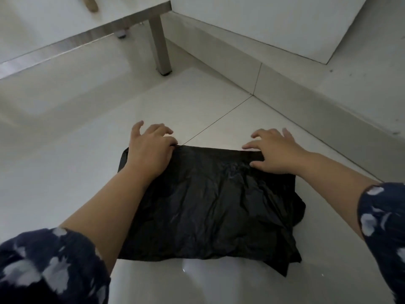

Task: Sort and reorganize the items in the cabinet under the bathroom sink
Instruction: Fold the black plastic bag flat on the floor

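A crumpled black plastic bag [210, 207] lies flat on the pale tiled floor in front of me. My left hand [151, 148] rests on the bag's far left corner, thumb and fingers pinching its far edge. My right hand [276, 152] lies on the far right corner with fingers spread, the thumb pressed onto the plastic. Both forearms reach over the bag from dark sleeves with white blotches.
A metal-framed unit [87, 38] stands at the upper left on a square leg [161, 47]. A low tiled step [219, 53] runs along the wall from the top centre to the right. A white panel [285, 25] rises at the upper right.
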A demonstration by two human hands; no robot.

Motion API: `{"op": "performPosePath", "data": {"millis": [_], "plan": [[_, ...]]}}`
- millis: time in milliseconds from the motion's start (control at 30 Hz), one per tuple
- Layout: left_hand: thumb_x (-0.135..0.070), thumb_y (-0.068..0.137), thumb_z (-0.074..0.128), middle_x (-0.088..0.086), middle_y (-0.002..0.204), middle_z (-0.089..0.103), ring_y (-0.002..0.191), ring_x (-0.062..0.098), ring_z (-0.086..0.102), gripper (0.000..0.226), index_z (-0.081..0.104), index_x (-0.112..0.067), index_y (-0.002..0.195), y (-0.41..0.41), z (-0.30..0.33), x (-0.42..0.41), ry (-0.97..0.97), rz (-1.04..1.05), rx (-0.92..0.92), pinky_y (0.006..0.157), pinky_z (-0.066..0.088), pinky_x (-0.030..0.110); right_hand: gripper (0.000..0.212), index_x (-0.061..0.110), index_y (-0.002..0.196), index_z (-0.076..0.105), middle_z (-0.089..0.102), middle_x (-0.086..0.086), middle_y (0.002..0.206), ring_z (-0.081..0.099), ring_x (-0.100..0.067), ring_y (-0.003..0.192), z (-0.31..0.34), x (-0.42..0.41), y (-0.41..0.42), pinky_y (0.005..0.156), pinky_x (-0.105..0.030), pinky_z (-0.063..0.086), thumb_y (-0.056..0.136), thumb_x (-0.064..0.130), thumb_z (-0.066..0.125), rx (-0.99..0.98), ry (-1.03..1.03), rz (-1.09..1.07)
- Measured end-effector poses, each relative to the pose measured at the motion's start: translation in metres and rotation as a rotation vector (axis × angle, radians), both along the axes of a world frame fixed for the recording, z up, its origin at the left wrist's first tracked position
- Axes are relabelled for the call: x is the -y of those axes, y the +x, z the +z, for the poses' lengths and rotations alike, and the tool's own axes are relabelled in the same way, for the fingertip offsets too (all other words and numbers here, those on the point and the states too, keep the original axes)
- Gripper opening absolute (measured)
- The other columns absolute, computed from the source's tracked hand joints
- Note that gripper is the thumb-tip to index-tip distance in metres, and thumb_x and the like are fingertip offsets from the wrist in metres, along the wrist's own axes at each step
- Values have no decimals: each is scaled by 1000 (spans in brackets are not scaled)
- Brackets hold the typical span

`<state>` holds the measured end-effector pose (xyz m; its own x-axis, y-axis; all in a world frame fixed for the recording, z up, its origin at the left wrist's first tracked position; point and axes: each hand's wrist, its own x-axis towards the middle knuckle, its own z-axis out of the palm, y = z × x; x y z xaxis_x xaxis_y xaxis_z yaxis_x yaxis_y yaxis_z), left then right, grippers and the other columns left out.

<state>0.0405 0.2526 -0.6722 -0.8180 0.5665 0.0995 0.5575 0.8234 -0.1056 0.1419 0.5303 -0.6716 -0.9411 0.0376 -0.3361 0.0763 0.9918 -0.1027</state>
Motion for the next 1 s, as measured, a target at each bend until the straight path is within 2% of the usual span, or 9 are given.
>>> {"op": "performPosePath", "data": {"millis": [67,233,367,433,567,767,833,900,1000], "plan": [[-37,93,47,-7,128,59,126,17,46,28,69,-31,110,14,3,-7,-4,11,-17,107,22,46,59,40,143,35,22,5,155,15,-21,145,1,17,0,116,-56,3,88,57,49,-33,-9,106],[-72,85,26,1,134,52,124,25,44,69,55,-25,127,60,-9,-26,-176,187,159,97,31,46,64,43,146,24,12,10,160,9,-16,148,-18,47,8,118,-45,17,89,62,44,57,-87,254],[-85,75,27,1,156,25,142,27,26,96,23,-25,150,64,-22,-22,-216,231,373,112,20,53,65,44,148,17,6,10,161,11,-19,146,-23,51,18,113,-44,29,90,64,37,66,-12,248],[-84,75,34,-1,160,14,147,25,14,99,13,-27,153,56,-24,-19,-216,195,402,116,7,57,65,44,148,18,10,7,160,16,-22,142,-20,55,21,107,-43,35,89,65,36,52,19,250],[-75,81,40,-7,162,0,149,22,-7,89,4,-34,152,35,-23,-23,-282,75,427,109,-12,65,62,40,147,26,30,0,146,32,-23,129,-14,62,24,98,-38,40,90,63,37,48,34,232],[-58,89,48,-3,162,-2,149,23,-9,78,8,-35,152,33,-19,-31,-190,43,337,114,-3,63,51,32,142,39,48,-3,128,51,-25,117,-6,72,28,95,-36,40,94,50,41,35,18,222],[-60,91,42,-4,162,0,149,22,-6,72,12,-34,152,42,-18,-23,-125,64,319,116,-1,60,47,34,139,43,50,-1,129,47,-24,120,-6,73,22,95,-38,41,93,42,47,-47,10,236],[-66,90,36,-3,162,0,149,22,-5,74,12,-32,152,53,-16,-13,-93,102,329,117,1,58,53,36,140,40,41,2,141,38,-21,130,-8,73,11,101,-40,37,89,39,55,-71,-13,279],[-79,79,35,-3,162,0,149,23,-3,90,11,-31,152,68,-15,4,-86,152,381,117,4,57,71,37,147,28,12,5,160,10,-15,147,-10,81,-7,118,-47,14,85,45,60,16,-71,337]]}}
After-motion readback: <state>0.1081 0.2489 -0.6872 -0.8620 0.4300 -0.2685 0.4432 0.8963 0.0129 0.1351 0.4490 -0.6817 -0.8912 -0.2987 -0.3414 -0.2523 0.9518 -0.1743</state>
